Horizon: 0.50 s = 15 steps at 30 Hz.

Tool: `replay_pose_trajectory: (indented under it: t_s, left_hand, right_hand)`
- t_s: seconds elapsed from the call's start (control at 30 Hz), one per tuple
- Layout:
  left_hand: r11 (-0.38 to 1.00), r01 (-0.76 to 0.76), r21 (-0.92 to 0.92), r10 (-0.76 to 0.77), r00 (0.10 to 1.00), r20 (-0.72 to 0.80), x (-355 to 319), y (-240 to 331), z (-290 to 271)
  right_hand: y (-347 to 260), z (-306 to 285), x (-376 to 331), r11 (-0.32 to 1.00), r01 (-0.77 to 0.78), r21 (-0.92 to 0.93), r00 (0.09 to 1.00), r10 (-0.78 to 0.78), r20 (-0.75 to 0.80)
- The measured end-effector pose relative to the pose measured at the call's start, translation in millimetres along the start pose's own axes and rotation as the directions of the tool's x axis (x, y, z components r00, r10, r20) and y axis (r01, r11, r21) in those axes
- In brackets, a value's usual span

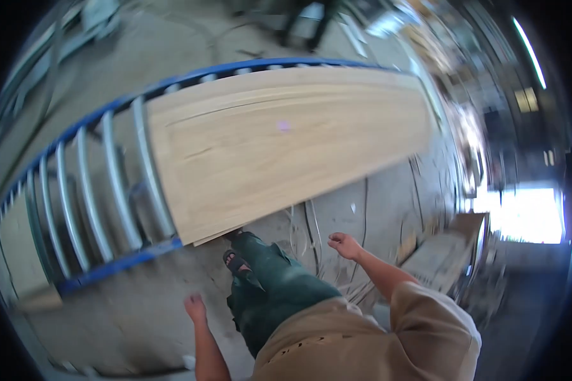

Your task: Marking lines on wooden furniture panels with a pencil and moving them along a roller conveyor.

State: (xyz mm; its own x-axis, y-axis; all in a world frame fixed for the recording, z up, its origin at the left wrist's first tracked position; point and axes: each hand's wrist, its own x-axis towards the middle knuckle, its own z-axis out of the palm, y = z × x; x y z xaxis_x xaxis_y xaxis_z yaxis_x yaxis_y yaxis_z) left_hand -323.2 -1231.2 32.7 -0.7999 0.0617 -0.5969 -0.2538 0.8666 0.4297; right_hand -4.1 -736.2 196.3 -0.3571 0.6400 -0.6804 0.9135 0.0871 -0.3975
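Note:
A stack of pale wooden panels (299,133) lies across a roller conveyor, its near edge overhanging the frame close to my feet. A purple light spot falls on the top sheet. Below the stack, my left hand (196,308) hangs over the concrete floor, touching nothing; motion smears its fingers. My right hand (345,245) is raised to the right of my legs, apart from the panels. Its fingers are curled in, and nothing shows in them.
Bare metal rollers (86,197) fill the left of the conveyor, inside its blue frame (117,263). Another board (20,247) rests at the far left. Cables (313,232) trail over the floor. Boards and scraps (435,257) lie at right. A person's legs (305,28) stand beyond the conveyor.

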Motion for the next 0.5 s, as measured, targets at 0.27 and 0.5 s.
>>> replay_pose_trajectory:
  t_s: [0.27,0.5]
  left_hand:
    - [0.443,-0.827,0.347,0.363,0.519,0.774,-103,-81,-88]
    - [0.01,-0.921,0.388,0.281,0.375,0.883,-59,86,-84]
  right_hand:
    - [213,52,-235,0.874,-0.359,0.328,0.829,0.46,-0.317]
    - [261,175,-323,0.558,-0.361,0.747,0.738,0.661,-0.136]
